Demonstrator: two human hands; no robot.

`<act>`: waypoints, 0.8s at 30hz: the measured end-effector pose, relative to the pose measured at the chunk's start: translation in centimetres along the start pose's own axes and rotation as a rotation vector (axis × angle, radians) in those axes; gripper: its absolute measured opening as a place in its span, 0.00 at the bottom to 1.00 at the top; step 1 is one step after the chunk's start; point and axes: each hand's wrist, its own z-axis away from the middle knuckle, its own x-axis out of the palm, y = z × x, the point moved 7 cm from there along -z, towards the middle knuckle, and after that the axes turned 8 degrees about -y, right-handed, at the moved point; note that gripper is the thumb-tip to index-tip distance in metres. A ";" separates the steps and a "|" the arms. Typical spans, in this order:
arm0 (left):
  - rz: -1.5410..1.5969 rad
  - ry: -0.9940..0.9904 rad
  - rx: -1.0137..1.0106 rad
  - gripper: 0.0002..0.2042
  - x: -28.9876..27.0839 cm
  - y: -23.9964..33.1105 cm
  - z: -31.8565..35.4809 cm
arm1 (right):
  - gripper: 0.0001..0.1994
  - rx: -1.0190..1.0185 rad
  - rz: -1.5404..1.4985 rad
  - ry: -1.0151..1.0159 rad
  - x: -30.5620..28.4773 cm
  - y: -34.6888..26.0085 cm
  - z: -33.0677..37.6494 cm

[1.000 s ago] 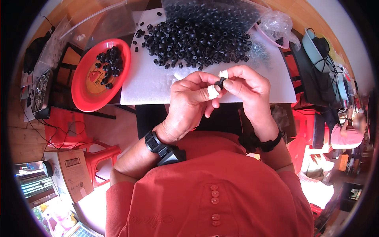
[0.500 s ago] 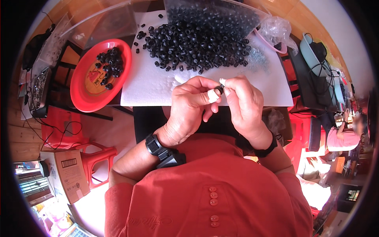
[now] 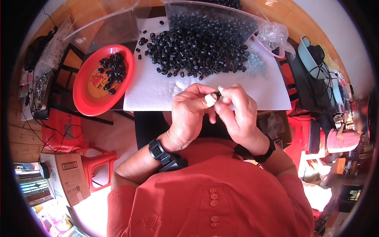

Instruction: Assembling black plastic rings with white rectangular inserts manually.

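Observation:
Between both hands, just off the near edge of a white foam board [image 3: 148, 96], is a small black round part [image 3: 216, 95], mostly covered by fingers. My left hand [image 3: 192, 106] pinches it between thumb and forefinger, with white tape around the thumb. My right hand [image 3: 238, 112] is closed at the same part, its thumb and taped forefinger pressed against it; whether it grips anything more is hidden. Beyond the hands lies a large pile of black round parts [image 3: 197, 53] on the board. A red oval plate [image 3: 89, 106] to the left carries several similar black parts [image 3: 114, 67].
A clear plastic bin [image 3: 221, 21] stands tipped behind the pile. Tiny clear pieces [image 3: 257, 61] are scattered right of it, near a pink dish [image 3: 268, 48]. Light blue basins [image 3: 310, 59] stand far right. Red stools [image 3: 96, 166] and a cardboard box [image 3: 67, 177] are lower left.
My hands stay together on the black part; the right hand has shifted slightly left and its fingers have turned. The whole view has tilted a little, so the board appears lower.

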 end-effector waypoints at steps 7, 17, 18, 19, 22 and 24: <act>0.059 0.026 0.064 0.06 -0.2 0.1 -0.4 | 0.16 0.023 0.146 0.178 1.7 1.2 0.4; -0.373 0.001 -0.137 0.11 1.3 -0.4 -0.7 | 0.13 0.007 0.167 0.089 -0.5 2.2 0.0; -0.425 0.030 -0.144 0.11 1.2 -0.3 -0.6 | 0.13 -0.004 0.138 0.055 -0.5 2.0 -0.1; -0.426 0.028 -0.151 0.11 1.3 -0.3 -0.5 | 0.13 -0.012 0.112 0.018 -0.4 1.8 0.0; -0.562 0.063 -0.201 0.09 1.2 -0.2 -0.4 | 0.13 -0.004 0.106 -0.024 -0.5 2.2 0.2; -0.559 0.053 -0.205 0.09 1.5 -0.4 -0.4 | 0.13 0.003 0.083 -0.041 -0.6 2.5 0.3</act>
